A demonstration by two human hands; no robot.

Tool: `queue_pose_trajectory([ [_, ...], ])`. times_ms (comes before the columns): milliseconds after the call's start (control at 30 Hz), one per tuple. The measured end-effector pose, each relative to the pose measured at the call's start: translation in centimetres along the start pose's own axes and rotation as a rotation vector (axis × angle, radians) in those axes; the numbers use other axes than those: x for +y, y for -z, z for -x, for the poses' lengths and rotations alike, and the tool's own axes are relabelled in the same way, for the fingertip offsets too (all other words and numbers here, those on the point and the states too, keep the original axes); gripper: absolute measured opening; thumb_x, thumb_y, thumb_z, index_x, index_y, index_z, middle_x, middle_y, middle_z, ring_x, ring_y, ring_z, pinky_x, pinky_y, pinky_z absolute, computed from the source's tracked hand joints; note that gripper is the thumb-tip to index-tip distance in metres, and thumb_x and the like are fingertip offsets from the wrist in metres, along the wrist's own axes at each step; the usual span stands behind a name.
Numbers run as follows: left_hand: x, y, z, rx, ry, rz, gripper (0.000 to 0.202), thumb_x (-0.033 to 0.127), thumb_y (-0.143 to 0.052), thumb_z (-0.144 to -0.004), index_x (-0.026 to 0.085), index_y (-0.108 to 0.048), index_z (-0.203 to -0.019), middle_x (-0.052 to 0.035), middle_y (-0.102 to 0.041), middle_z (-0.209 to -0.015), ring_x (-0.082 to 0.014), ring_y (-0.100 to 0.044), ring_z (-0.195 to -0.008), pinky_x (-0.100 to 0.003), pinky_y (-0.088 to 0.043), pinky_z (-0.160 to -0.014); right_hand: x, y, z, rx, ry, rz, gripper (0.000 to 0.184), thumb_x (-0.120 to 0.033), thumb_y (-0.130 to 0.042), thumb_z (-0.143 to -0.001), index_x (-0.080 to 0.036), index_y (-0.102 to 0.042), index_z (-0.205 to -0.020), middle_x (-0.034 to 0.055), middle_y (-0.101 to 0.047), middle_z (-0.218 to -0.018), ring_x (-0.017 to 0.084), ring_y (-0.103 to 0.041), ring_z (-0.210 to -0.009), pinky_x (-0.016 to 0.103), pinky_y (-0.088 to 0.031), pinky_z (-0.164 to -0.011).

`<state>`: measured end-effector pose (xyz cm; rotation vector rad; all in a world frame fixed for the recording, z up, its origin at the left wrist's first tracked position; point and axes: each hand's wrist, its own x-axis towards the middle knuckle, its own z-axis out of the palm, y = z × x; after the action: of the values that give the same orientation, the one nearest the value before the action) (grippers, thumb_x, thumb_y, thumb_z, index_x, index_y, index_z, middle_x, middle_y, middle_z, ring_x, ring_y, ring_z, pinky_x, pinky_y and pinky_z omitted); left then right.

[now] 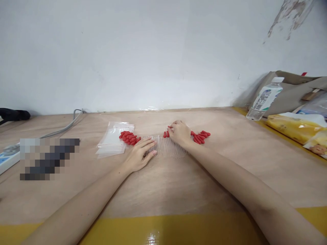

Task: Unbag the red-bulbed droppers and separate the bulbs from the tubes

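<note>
A row of thin clear dropper tubes (165,146) lies side by side on the table in front of me. My left hand (140,154) rests flat on the row's left end, its fingers stretched out. Red rubber bulbs (129,137) are heaped just beyond that hand, and more red bulbs (201,136) lie to the right of the row. At the far ends of the tubes, my right hand (180,132) is closed in a pinch on a red bulb (168,127). Two other bulbs (166,134) sit at the tube ends beside its fingertips. The right hand hides part of the row.
Clear plastic bags (113,137) lie stacked left of the bulbs. Farther left are a blurred-out dark object (51,160), a grey cable (63,128) and a white power strip (10,161). A bottle (265,98), a grey bag (293,92) and a yellow packet (293,127) stand at right.
</note>
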<state>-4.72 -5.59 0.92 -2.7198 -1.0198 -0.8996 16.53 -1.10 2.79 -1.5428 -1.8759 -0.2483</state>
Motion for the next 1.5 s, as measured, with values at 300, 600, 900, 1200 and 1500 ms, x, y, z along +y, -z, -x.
queue_pose_trajectory([
  [300,0.9,0.0,-0.3,0.111,-0.059,-0.110,0.045,0.029,-0.046,-0.086,0.018,-0.041,-0.130,-0.0114,-0.039,-0.136,-0.0256,-0.034,-0.127,-0.044,-0.037,-0.101,3.1,4.1,4.3,0.048,0.127,-0.292,0.021,-0.029,-0.051,-0.083,-0.026,-0.066,-0.097,0.0024,-0.067,-0.081,0.019,-0.053,-0.082,0.038,-0.036,-0.080],
  [600,3.3,-1.2,-1.2,0.151,-0.288,-0.164,0.031,0.024,-0.047,-0.087,0.017,-0.053,-0.116,-0.0094,-0.058,-0.118,-0.0222,-0.047,-0.118,-0.043,-0.041,-0.100,3.6,4.8,8.5,0.054,0.385,-0.287,0.018,-0.024,-0.053,-0.082,-0.027,-0.068,-0.090,0.0028,-0.065,-0.075,0.017,-0.055,-0.079,0.037,-0.035,-0.077],
  [900,3.7,-1.5,-1.2,0.170,-0.348,-0.261,0.019,0.020,-0.047,-0.087,0.013,-0.061,-0.096,-0.0083,-0.066,-0.104,-0.0197,-0.059,-0.102,-0.036,-0.048,-0.094,2.0,4.3,8.5,0.025,0.501,-0.290,0.032,-0.034,-0.056,-0.079,-0.020,-0.060,-0.108,0.0070,-0.065,-0.101,0.022,-0.053,-0.096,0.040,-0.041,-0.084],
  [1200,4.0,-1.3,-1.1,0.155,-0.406,-0.269,0.017,0.019,-0.045,-0.088,0.014,-0.061,-0.094,-0.0060,-0.068,-0.098,-0.0165,-0.063,-0.092,-0.033,-0.050,-0.092,1.0,3.5,8.3,-0.012,0.652,-0.192,0.021,-0.023,-0.044,-0.088,-0.017,-0.064,-0.090,0.0052,-0.067,-0.080,0.018,-0.057,-0.080,0.034,-0.045,-0.075],
  [1500,4.4,-1.2,-0.9,0.203,-0.384,-0.069,0.009,0.016,-0.051,-0.084,0.014,-0.059,-0.086,-0.0041,-0.068,-0.085,-0.0126,-0.065,-0.081,-0.029,-0.051,-0.089,1.2,4.0,8.3,0.118,0.782,-0.141,0.015,-0.020,-0.049,-0.086,-0.013,-0.062,-0.085,0.0049,-0.064,-0.071,0.016,-0.055,-0.072,0.029,-0.045,-0.066],
])
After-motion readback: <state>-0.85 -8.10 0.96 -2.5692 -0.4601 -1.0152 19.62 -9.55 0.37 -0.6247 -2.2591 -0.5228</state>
